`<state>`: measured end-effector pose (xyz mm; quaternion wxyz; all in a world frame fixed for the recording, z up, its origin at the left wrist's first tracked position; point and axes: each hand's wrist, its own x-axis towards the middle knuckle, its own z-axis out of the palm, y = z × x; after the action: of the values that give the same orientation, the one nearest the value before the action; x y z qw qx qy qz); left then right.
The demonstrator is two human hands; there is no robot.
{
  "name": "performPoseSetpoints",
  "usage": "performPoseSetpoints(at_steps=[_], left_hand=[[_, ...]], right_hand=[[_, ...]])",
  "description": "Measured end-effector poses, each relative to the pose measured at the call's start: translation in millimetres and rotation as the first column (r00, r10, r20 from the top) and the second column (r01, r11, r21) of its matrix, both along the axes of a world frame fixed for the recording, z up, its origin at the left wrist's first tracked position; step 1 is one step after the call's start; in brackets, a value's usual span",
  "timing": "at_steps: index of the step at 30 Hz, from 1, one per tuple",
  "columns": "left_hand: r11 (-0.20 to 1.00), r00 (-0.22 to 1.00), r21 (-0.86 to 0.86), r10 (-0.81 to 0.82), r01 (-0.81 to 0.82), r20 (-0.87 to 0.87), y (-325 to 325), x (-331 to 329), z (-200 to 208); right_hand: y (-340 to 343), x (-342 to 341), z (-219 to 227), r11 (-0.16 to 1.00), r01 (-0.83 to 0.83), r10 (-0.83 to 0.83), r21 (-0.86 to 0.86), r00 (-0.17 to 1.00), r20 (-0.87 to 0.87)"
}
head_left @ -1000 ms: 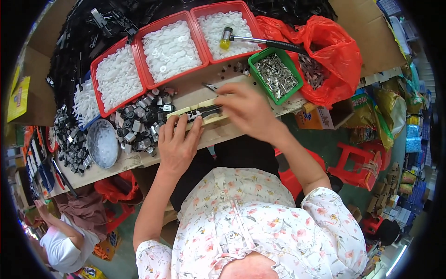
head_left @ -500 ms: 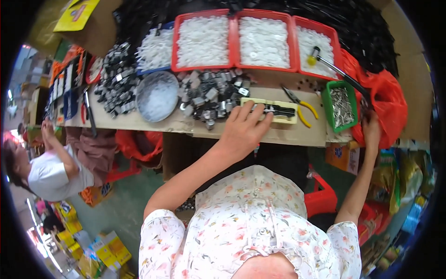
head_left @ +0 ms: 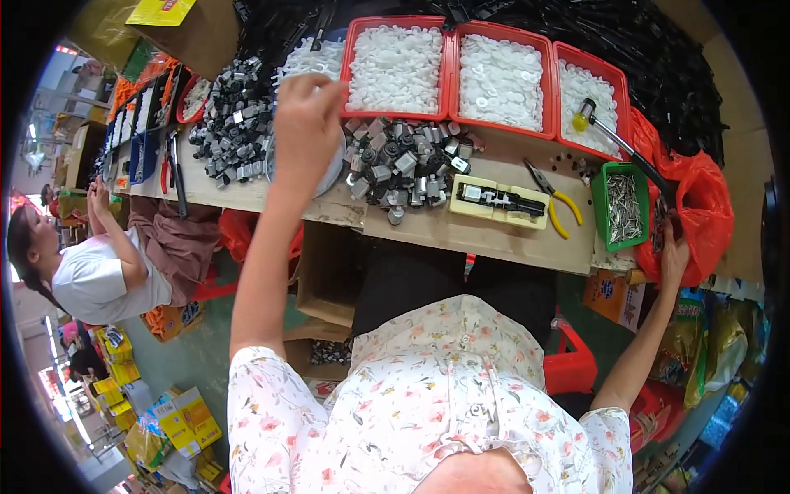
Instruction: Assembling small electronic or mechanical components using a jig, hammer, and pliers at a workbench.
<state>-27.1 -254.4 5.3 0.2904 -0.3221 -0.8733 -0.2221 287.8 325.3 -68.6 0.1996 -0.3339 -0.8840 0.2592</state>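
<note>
My left hand [head_left: 304, 136] is raised over the grey bowl [head_left: 339, 171], close to the white plastic pieces [head_left: 313, 62] behind it. Its fingers are curled together, and anything between them is hidden. My right hand [head_left: 674, 251] is at the mouth of the red plastic bag [head_left: 706, 206], beside the green tray [head_left: 603, 206] of metal pins; its fingertips are partly hidden there. A cream holder [head_left: 485, 216] lies on the bench with a black and metal part [head_left: 502, 200] set in it, touched by neither hand.
Yellow-handled pliers [head_left: 562, 198] lie beside the holder. A hammer [head_left: 621, 144] rests across the red trays [head_left: 451, 82] of white pieces. Heaped metal-and-black parts [head_left: 403, 165] cover the middle bench. Another person [head_left: 107, 263] sits at the left.
My left hand has left the cream holder and moved left and up, over the grey bowl. The holder's black part is now uncovered. My right hand stays by the red bag.
</note>
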Motion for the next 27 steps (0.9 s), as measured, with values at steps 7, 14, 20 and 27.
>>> performPoseSetpoints(at_steps=[7, 14, 20, 27], left_hand=[[0.963, 0.998, -0.269, -0.036, 0.023, -0.042, -27, -79, -14], [0.932, 0.996, -0.353, -0.069, 0.084, 0.053, -28, -97, -9], [0.983, 0.998, -0.171, -0.059, 0.062, 0.023, -30, -85, 5], [0.997, 0.979, -0.037, -0.061, 0.069, 0.194, -57, -26, 20]], right_hand=[[-13, 0, 4, 0.972, -0.055, 0.029, -0.230, 0.993, -0.115], [-45, -4, 25, 0.975, -0.202, 0.192, -0.093, 0.975, -0.111], [-78, -6, 43, 0.980, -0.178, 0.169, -0.086, 0.980, -0.102], [-110, -11, 49, 0.967, -0.226, 0.196, -0.114, 0.954, -0.228]])
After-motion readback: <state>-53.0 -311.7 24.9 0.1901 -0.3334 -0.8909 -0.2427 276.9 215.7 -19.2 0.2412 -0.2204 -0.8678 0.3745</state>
